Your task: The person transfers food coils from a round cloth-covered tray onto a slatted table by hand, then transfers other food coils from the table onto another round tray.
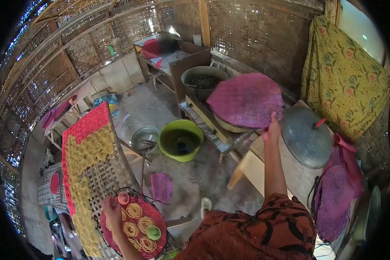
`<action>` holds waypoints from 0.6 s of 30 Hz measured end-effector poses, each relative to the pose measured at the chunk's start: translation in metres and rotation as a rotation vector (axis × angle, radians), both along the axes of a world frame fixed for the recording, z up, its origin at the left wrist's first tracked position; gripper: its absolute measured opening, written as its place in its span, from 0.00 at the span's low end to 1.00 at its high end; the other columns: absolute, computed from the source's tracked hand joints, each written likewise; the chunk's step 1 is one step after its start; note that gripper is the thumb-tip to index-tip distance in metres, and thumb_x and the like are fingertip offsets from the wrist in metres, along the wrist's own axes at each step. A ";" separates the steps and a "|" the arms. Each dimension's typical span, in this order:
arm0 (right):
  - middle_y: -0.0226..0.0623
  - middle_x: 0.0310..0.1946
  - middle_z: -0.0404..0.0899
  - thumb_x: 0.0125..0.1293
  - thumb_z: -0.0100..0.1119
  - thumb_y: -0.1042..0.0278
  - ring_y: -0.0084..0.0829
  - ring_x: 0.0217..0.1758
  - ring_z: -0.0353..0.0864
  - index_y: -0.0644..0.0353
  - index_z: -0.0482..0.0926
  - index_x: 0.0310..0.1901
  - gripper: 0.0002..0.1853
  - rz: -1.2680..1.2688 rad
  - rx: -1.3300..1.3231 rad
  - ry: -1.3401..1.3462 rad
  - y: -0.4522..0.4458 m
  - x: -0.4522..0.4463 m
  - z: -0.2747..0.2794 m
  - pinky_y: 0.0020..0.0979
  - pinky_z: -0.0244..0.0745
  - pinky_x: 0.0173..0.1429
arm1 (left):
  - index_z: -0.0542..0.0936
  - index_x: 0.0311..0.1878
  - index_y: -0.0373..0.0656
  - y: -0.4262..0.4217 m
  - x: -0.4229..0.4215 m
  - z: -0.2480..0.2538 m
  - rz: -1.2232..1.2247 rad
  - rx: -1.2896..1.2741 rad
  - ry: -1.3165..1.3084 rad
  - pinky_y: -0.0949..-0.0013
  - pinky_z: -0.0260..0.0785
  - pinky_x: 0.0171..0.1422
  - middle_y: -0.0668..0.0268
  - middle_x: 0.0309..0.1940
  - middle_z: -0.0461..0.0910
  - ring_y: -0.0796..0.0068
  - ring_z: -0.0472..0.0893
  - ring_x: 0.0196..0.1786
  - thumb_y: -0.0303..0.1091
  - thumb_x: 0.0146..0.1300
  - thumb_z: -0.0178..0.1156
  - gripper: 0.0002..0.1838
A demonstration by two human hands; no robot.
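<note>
Right arm: extended forward from the patterned sleeve (286, 223), elbow nearly straight. The right hand (271, 128) grips the near edge of a purple mat (245, 99), thumb on the upper face, the other fingers largely hidden beneath. The mat is over the low stand (198, 118), beside a dark pot (203, 81); whether it touches anything below cannot be told.

Left arm: forearm rising from the lower edge of the view, angled towards the wearer's left. The left hand (112, 212) is at the upper left of a round red tray (160, 214), fingers bent, just beside a small pink piece (123, 198). Whether it pinches or merely touches that piece cannot be told.

Count on the tray: at least six yellow coils (134, 210), one pink piece, one green piece (153, 232).

Count elsewhere: one lattice rack (108, 167) bearing red coils (93, 122) and yellow ones, too many to count reliably; one green basin (180, 141); one metal basin (144, 138); one domed metal lid (306, 138) with a red handle; two further purple pieces, one by the tray (162, 187), one far right (332, 203).
</note>
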State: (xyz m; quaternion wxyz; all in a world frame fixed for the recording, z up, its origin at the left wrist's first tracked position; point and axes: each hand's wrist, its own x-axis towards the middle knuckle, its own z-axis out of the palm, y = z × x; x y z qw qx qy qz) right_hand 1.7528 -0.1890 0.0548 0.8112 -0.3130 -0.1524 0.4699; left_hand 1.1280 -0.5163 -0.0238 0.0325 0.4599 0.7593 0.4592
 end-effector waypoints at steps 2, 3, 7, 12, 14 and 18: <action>0.35 0.52 0.79 0.72 0.55 0.62 0.33 0.51 0.80 0.59 0.72 0.59 0.18 -0.187 -0.051 -0.056 0.000 0.021 -0.004 0.36 0.78 0.57 | 0.73 0.55 0.34 0.022 0.009 -0.007 -0.086 -0.122 0.240 0.62 0.71 0.50 0.53 0.48 0.73 0.58 0.75 0.47 0.24 0.57 0.65 0.22; 0.37 0.52 0.79 0.72 0.55 0.62 0.32 0.48 0.80 0.61 0.71 0.60 0.19 -0.278 -0.020 -0.077 -0.007 0.037 -0.005 0.34 0.79 0.49 | 0.73 0.55 0.34 0.027 0.004 -0.014 -0.097 -0.123 0.250 0.62 0.71 0.50 0.53 0.48 0.73 0.58 0.75 0.47 0.24 0.57 0.65 0.22; 0.41 0.53 0.77 0.72 0.54 0.63 0.32 0.48 0.80 0.63 0.68 0.62 0.21 -0.562 0.107 -0.046 -0.041 0.068 0.013 0.35 0.80 0.44 | 0.73 0.56 0.35 0.033 0.005 -0.028 -0.093 -0.154 0.295 0.54 0.67 0.60 0.49 0.50 0.72 0.47 0.73 0.55 0.27 0.50 0.69 0.28; 0.41 0.56 0.75 0.72 0.53 0.65 0.34 0.54 0.78 0.64 0.66 0.64 0.22 -0.697 0.099 -0.144 -0.054 0.095 -0.006 0.37 0.77 0.55 | 0.72 0.56 0.37 0.036 0.027 -0.005 -0.118 -0.199 0.308 0.54 0.66 0.62 0.51 0.51 0.73 0.49 0.72 0.56 0.25 0.46 0.70 0.31; 0.41 0.57 0.75 0.73 0.53 0.65 0.35 0.55 0.77 0.65 0.66 0.64 0.22 -0.668 0.060 -0.127 -0.050 0.090 -0.017 0.37 0.75 0.58 | 0.72 0.56 0.38 0.042 0.023 -0.007 -0.143 -0.173 0.328 0.55 0.66 0.62 0.53 0.50 0.74 0.49 0.72 0.55 0.25 0.45 0.70 0.31; 0.39 0.55 0.76 0.72 0.53 0.63 0.33 0.54 0.77 0.62 0.68 0.64 0.22 -0.486 -0.041 -0.053 -0.003 0.078 -0.060 0.35 0.74 0.59 | 0.76 0.51 0.38 0.051 0.026 0.002 -0.134 -0.190 0.263 0.56 0.68 0.60 0.57 0.44 0.78 0.54 0.75 0.53 0.26 0.48 0.70 0.25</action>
